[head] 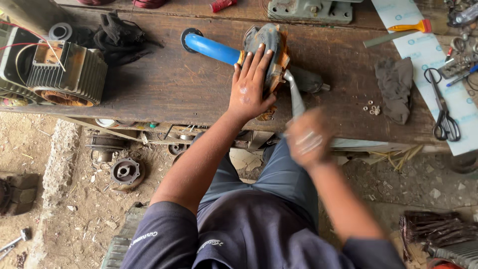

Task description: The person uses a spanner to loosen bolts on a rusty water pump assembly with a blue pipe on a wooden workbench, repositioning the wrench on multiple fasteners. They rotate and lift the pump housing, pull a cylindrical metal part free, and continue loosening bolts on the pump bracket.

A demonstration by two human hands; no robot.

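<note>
My left hand (250,82) lies flat, fingers spread, on a rusty grey-and-orange pump housing (271,42) on the wooden workbench (164,84). A blue pipe (211,48) with a black flange sticks out of the housing to the left. My right hand (307,141), blurred by motion, is closed round the handle of a grey metal tool (295,94) whose head meets the housing's right side. A dark shaft end (311,82) pokes out beyond the tool.
A finned motor stator (64,74) with copper windings sits at the left bench end. A grey rag (396,87), small nuts (372,107), scissors (443,112), a white sheet (438,60) and an orange-handled tool (398,32) lie at right. Metal parts litter the dirt floor (59,199).
</note>
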